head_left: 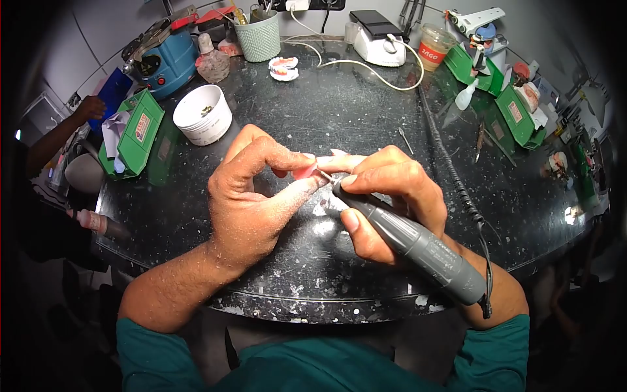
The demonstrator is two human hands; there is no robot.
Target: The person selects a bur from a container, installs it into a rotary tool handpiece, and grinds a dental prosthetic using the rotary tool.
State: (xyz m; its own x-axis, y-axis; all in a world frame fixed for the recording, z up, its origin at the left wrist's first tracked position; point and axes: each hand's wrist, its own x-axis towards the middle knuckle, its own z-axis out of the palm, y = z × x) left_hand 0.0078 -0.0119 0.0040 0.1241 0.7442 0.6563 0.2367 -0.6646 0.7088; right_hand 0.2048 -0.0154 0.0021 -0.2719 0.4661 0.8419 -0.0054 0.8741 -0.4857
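Observation:
My left hand [248,199], dusted with pale powder, pinches a small pink denture piece [304,172] between thumb and fingers. Most of that piece is hidden behind the fingers. In my right hand [408,183] is a dark grey rotary handpiece [418,242], gripped like a pen, its body slanting down to the right. Its thin metal bur [324,175] points at the pink piece; whether they touch I cannot tell. A finger of my right hand reaches across to the left fingertips. Both hands are above the black table [313,264].
Behind my hands stand a white tub [204,117], a dental model [283,68] and a mesh cup [257,38]. Green trays [140,134] flank both sides. The handpiece's coiled cord [450,170] runs along the right. Another person's hand [91,108] shows at far left.

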